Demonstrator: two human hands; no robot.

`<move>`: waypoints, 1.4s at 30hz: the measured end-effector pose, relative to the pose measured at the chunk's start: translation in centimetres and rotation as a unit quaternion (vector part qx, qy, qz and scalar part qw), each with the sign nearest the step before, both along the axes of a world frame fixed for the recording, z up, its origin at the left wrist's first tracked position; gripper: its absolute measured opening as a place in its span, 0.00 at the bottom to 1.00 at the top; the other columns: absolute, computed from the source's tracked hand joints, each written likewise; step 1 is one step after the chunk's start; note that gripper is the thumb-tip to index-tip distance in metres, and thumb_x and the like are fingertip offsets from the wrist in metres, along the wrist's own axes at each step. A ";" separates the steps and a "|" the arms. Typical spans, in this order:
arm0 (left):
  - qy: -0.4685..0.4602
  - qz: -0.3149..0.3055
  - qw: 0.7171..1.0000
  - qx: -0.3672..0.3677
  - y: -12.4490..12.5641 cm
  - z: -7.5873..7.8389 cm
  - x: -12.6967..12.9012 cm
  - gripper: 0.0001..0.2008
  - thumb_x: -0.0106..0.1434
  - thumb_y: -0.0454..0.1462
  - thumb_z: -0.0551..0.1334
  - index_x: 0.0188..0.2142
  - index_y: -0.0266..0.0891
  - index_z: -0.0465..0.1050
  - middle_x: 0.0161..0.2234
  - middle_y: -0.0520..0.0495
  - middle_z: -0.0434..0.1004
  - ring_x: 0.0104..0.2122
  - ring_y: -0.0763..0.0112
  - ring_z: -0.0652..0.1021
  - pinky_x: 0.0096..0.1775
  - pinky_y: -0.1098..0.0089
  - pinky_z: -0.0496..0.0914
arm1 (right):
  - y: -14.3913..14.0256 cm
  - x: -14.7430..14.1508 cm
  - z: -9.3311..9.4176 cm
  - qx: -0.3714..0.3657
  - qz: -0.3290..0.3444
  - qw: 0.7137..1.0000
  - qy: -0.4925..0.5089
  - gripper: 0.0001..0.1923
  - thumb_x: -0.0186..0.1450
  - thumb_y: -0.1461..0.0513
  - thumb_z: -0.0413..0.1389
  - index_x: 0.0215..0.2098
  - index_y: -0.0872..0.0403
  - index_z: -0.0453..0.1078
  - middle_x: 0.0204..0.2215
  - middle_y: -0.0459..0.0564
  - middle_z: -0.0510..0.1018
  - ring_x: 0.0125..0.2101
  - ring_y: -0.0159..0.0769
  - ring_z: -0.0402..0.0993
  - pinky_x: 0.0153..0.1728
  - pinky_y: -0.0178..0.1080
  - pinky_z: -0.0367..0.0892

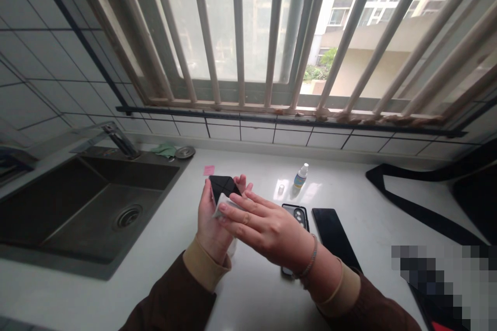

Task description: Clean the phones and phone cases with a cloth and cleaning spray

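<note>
While the left hand (213, 225) clamps the phone (224, 184) near the table (341, 175) edge by the sink (128, 174), the right hand (267, 225)'s flat on a wipe (221, 199). Hard rubbing might slip the phone loose, imo.

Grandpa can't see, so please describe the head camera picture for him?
A person's left hand holds a flat, shiny black phone while the right hand presses a thin white wipe against it, above a white counter with a dark rectangular sink.

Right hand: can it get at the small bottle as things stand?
Probably yes. The bottle stands upright beyond the right hand; the small white piece near it looks too low to block. The hand would likely first leave the white cloth on the phone.
</note>
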State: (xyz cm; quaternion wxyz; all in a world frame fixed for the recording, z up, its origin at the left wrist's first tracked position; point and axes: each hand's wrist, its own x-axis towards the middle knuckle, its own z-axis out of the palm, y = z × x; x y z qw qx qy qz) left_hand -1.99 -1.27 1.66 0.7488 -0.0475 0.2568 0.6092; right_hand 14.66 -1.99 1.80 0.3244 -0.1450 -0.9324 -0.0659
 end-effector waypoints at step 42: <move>0.088 0.087 0.983 0.132 1.2 -1.7 -0.2 0.21 0.71 0.52 0.60 0.45 0.37 0.81 0.45 0.37 0.85 0.49 0.56 0.84 0.59 0.53 0.75 | 0.0 -0.9 0.6 -0.619 -0.073 0.742 0.248 0.17 0.73 0.62 0.54 0.53 0.49 0.82 0.48 0.50 0.87 0.49 0.42 0.82 0.54 0.46 0.74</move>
